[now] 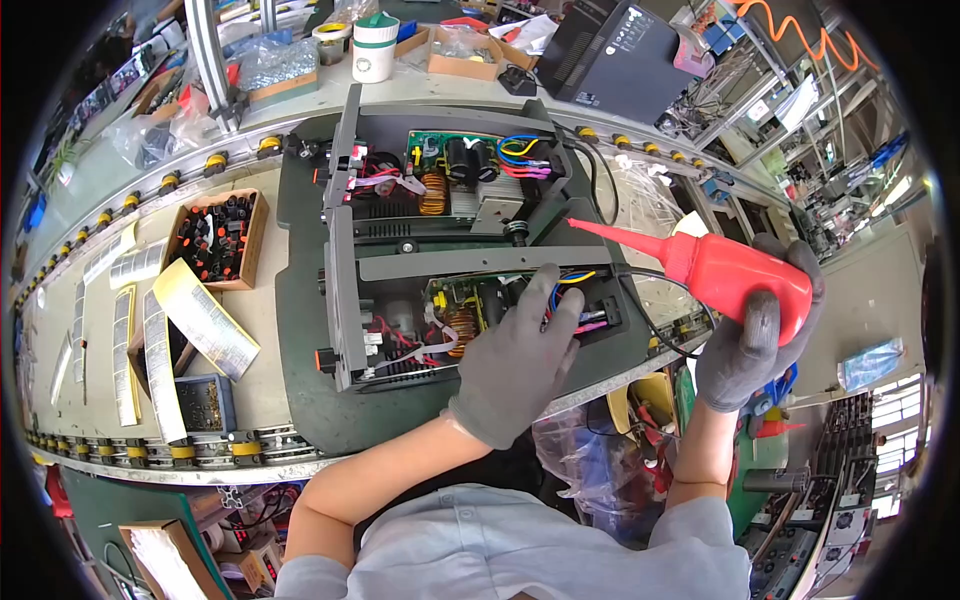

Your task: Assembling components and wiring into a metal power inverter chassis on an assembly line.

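Two opened-up units on that green board [308,400], and they'll want different treatment from the red squeeze bottle [752,285]. Your right hand [735,368] is wrapped round the bottle's body, holding it in the air off the board's right edge, with the long nozzle [620,238] pointing left toward the units. I'd expect it to be light and soft-walled, so grip low and gently; a hard squeeze could dribble. Gloves should help if it gets slick.

Your left hand [518,370] is over the front unit [462,325], which sits by the board's front edge, fingers bent down at the coloured wires [575,277]. Can't tell from up here if they're pinching anything, since your own hand covers it. The rear unit [470,205] lies closer to the back edge. Both look stiff and probably heavy, so if you shift one, take it by the grey metal frame. The circuit boards and thin leads look like the fragile bits; don't lift by those.
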`<state>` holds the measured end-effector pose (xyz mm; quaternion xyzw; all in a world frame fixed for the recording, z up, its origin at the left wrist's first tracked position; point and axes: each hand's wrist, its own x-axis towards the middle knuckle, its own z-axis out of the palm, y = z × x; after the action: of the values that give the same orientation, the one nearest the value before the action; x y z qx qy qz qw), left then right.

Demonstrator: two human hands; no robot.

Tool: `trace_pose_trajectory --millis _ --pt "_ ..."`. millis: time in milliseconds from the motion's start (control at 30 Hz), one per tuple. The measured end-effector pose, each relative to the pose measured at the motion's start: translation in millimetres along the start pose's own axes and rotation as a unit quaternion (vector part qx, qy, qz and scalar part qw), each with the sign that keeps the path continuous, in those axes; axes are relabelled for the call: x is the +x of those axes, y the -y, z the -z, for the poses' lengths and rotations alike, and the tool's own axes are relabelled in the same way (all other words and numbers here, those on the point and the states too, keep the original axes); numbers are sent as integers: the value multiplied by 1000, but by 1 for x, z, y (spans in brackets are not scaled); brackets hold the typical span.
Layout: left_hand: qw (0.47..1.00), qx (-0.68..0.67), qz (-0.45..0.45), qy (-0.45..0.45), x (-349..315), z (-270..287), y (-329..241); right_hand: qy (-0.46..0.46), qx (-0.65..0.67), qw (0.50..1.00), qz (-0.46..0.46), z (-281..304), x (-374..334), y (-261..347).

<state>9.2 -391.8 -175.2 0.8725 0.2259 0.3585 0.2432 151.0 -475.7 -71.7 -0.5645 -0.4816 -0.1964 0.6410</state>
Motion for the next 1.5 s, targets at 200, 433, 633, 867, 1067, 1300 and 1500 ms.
trace_pose_trajectory --millis 200,433,633,867,1067,1300,1500 --pt "982 174 -49 -44 -12 -44 15 49 61 996 -37 4 -7 6" --pt "970 219 -87 -54 -9 -37 11 132 53 990 9 -12 -18 -14" --pt "969 214 -83 -96 -9 -41 12 137 -49 989 22 -18 -16 -20" --pt "974 203 -80 -68 -11 -37 12 136 -99 983 68 -22 -12 -20" --pt "991 119 -49 -49 -19 -32 12 201 -160 965 44 -27 -13 -5" --pt "994 -92 -62 4 -67 8 31 198 32 979 27 -48 -13 34" --pt "995 -60 -33 -69 -115 33 69 352 -43 897 263 -101 -19 38"
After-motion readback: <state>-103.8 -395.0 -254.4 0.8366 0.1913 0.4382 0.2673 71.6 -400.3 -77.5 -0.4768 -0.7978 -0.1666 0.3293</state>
